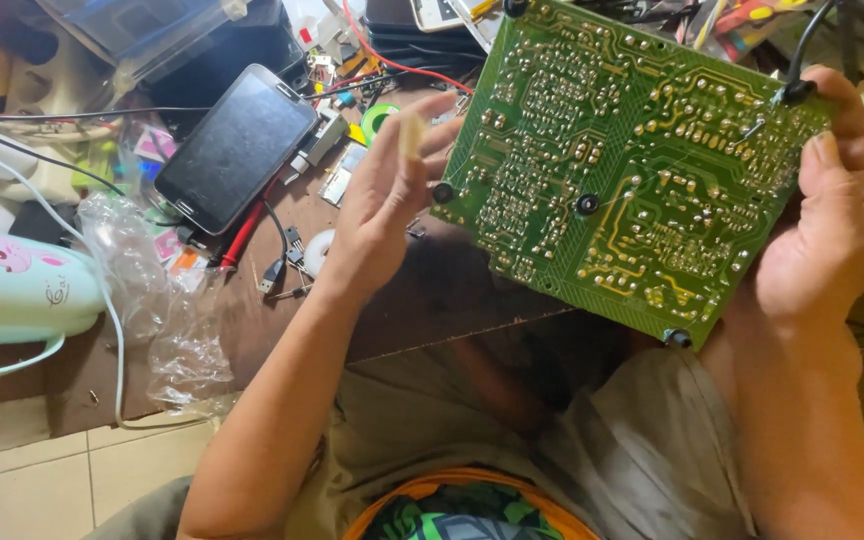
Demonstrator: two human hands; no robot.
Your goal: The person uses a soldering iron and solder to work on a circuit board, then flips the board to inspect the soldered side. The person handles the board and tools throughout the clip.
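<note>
A brown workbench (282, 330) is filling the top of the view, and it is covered in a big mess of wires and small parts. Below it, a tiled floor (32, 470) is showing at the bottom left.

A big green circuit board (622, 160) is being held up in the air over the person's lap, with its shiny solder side facing the camera. It is tilting, and a black wire (807, 50) is running off its top right corner.

The right hand (832, 230) is gripping the right edge of the board, with the thumb pressed on the front and the fingers hidden behind.

The left hand (382, 200) is touching the left edge of the board. Its fingers are held close together and are pinching a small pale piece (412, 130) at the tips.

A pale green jug (12, 290) with pink pictures is lying at the far left. Beside it, a crumpled clear plastic bag (172, 320) is sitting on the bench.

A black smartphone (237, 150) is lying face up on the bench, left of the left hand. A small green tape roll (377, 118) is sitting just behind the fingers.
</note>
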